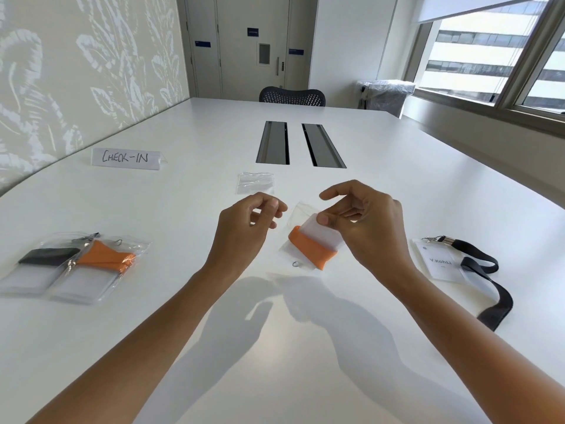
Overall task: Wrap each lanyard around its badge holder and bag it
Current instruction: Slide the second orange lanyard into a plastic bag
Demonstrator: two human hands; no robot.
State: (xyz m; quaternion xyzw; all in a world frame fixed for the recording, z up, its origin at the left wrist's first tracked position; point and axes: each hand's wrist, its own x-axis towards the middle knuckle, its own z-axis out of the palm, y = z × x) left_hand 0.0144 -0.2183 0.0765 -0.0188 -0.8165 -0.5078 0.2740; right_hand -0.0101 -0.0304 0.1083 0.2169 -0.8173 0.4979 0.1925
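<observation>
Pinching the badge holder (310, 240), right hand (368, 229) hides its top; left hand (241, 229) grip unclear.

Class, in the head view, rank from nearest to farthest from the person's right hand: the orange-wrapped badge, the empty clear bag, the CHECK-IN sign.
1. Orange-wrapped badge, pinched in the right hand.
2. Empty clear bag, beyond it, to the left.
3. CHECK-IN sign, far left by the wall.

An office meeting room: long white conference table (397, 185), 2 cable hatches (301, 144), mesh chair (292, 95), handwritten "CHECK-IN" sign (126, 158).
</observation>
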